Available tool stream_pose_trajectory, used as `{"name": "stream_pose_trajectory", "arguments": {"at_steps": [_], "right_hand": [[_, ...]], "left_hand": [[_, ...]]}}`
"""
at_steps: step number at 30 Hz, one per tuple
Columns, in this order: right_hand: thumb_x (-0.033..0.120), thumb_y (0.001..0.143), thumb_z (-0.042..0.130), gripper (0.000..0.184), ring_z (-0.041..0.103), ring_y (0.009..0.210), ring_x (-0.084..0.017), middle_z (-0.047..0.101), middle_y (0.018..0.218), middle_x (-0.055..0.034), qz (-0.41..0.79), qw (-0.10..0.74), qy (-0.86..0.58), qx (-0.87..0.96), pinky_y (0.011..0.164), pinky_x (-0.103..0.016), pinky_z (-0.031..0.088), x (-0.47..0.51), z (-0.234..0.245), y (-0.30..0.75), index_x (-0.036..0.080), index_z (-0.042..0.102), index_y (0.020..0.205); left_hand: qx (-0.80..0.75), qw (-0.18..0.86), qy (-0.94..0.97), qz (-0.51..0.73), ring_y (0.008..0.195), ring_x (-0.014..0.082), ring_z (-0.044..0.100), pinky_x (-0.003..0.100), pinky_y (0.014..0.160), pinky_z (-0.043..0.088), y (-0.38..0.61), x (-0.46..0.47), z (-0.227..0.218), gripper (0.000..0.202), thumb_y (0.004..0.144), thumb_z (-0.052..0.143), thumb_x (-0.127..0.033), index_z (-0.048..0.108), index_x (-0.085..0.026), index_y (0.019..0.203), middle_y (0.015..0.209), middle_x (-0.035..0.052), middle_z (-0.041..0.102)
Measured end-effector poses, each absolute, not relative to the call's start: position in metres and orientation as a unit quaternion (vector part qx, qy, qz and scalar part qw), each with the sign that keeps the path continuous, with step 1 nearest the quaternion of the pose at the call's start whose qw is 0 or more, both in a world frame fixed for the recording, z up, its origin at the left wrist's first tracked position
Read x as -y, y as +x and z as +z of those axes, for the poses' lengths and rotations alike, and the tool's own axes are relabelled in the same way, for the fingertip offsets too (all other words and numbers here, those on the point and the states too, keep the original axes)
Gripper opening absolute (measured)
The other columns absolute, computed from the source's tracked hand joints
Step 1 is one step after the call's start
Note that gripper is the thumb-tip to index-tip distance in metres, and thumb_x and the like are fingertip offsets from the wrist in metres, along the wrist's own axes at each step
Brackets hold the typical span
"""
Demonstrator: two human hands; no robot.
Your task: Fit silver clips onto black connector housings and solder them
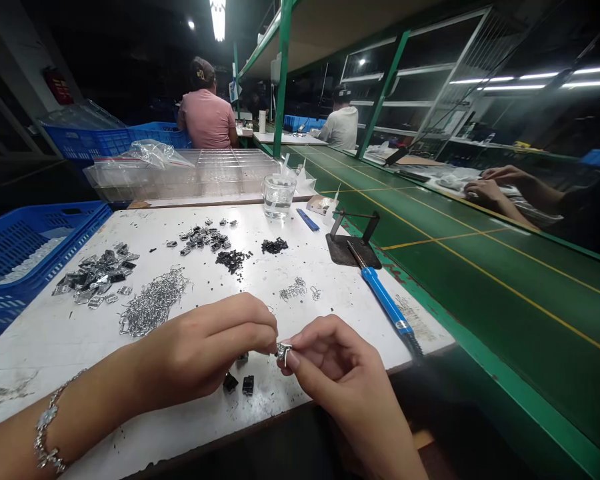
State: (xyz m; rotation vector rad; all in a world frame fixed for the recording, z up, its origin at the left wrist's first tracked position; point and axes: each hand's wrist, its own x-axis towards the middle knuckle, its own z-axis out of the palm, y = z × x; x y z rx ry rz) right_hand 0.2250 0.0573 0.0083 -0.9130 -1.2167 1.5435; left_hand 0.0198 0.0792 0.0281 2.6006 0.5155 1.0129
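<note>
A blue basket [75, 250] at the left edge holds white pieces, and a glass cup [279, 203] at the far side of the tabletop [250, 300] has clear liquid in it. Left of the cup, clear plastic trays [237, 167] carry plastic bags [153, 155]; to its right sits a small open carton [323, 205]. At the near edge, the right hand [343, 367] pinches a small metal part [283, 352] between thumb and forefinger, just above the tabletop. The left hand [213, 337] reaches in from the left, wrist arched and fingers close together, pointing down at the part's left side; its thumb is hidden, so whether it grips anything cannot be told. It partly covers the black blocks [248, 385] beneath it. Beyond the left forearm lie a heap of thin metal pieces [153, 303] and, farther left, a pile of metal-and-black parts [97, 275]; black bits [233, 261] lie farther on. On the right, a blue soldering iron [387, 300] has its tip over the base of a dark stand [353, 250], beside a green conveyor [460, 247]. Across it, a co-worker's hands [485, 191] are at work.
</note>
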Motion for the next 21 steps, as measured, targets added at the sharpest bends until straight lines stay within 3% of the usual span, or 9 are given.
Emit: {"name": "stream_pose_trajectory", "arguments": {"at_steps": [15,21], "right_hand": [[0.023,0.073,0.077,0.016,0.062,0.069,-0.01,0.065,0.072,0.0012,0.644,0.471,-0.363,0.481,0.065,-0.018,0.048,-0.0576,0.0066,0.2231,0.02,0.062,0.078],[0.022,0.074,0.077,0.018,0.063,0.069,-0.009,0.066,0.07,0.0011,0.695,0.462,-0.339,0.435,0.064,-0.017,0.047,-0.059,0.0021,0.2246,0.018,0.06,0.078]], "left_hand": [[-0.172,0.143,0.908,0.353,0.091,0.0187,0.056,0.029,0.077,0.05,0.022,-0.0775,0.0296,0.034,0.081,0.044,0.012,0.055,-0.009,0.104,0.095,0.0135,0.059],[-0.159,0.039,0.94,0.298,0.095,0.0226,0.06,0.031,0.076,0.053,0.0218,-0.0771,0.0363,0.023,0.093,0.037,-0.005,0.055,-0.01,0.107,0.096,0.0151,0.066]]}}
